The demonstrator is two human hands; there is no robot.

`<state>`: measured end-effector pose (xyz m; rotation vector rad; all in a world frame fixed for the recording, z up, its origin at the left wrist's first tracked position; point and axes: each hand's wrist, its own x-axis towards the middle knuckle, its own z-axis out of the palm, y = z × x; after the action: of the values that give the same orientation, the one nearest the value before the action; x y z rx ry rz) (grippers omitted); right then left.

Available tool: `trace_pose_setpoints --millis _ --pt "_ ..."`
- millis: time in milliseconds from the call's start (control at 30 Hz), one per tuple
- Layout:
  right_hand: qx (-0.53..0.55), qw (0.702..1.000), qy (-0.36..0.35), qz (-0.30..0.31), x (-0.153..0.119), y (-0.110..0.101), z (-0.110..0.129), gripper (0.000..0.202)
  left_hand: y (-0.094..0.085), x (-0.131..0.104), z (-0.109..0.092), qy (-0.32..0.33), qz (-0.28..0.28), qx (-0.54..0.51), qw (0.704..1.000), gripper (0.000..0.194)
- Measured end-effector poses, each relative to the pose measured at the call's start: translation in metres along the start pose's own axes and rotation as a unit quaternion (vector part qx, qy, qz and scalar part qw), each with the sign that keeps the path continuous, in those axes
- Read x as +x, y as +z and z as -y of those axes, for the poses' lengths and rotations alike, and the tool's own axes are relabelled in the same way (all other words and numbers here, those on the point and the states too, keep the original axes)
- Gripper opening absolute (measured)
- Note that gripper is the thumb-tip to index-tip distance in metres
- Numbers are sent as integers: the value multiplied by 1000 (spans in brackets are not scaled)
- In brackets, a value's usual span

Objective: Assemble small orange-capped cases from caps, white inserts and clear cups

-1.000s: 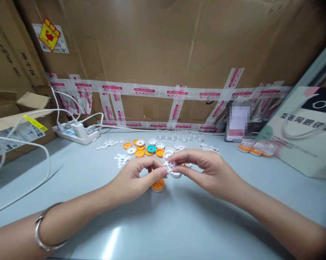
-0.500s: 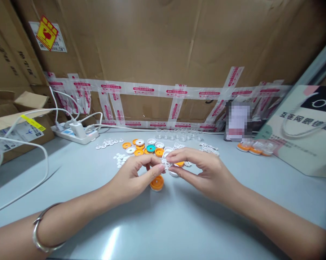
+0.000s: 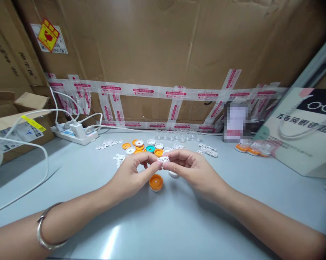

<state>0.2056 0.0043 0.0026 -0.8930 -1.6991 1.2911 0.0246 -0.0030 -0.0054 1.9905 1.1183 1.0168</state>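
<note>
Between the fingertips of both hands is a small white openwork plastic piece (image 3: 163, 159), held above the table. My left hand (image 3: 137, 172) pinches its left side with thumb and fingers. From the right, my right hand (image 3: 191, 165) pinches the other side. Just below them an orange round cup-like part (image 3: 155, 182) sits on the table, a small pale spot at its centre. A white round part (image 3: 173, 173) lies partly hidden under my right hand. Behind the fingers are several orange and white round parts and one teal part (image 3: 150, 148).
Small white pegged discs (image 3: 109, 143) lie at the left. Clear plastic domes (image 3: 179, 135) line the back, and white openwork pieces (image 3: 207, 150) lie to the right. Further right are orange-based domed pieces (image 3: 252, 149) and a paper bag (image 3: 300, 133). A power strip (image 3: 76, 134) with white cables stands left.
Both hands have drawn closer together around the white piece, which has turned so its openwork shows more clearly. My right hand has shifted slightly left.
</note>
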Motion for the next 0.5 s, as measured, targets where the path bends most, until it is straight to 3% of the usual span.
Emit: trace_pose_setpoints --millis 200,267,367,433,500 --pt "-31 999 -9 -23 3 4 -1 16 -4 4 0 -2 12 35 999 23" --pt "-47 999 3 -27 6 -1 0 18 -13 7 1 -13 43 62 997 21" --pt "-41 998 22 -49 10 -11 -1 22 -25 8 4 -17 112 119 986 41" --pt "-29 998 14 -61 12 -16 -3 25 -26 6 6 -8 161 140 977 51" --pt "-37 997 -4 -62 13 -17 -5 25 -22 4 10 8 187 150 971 49"
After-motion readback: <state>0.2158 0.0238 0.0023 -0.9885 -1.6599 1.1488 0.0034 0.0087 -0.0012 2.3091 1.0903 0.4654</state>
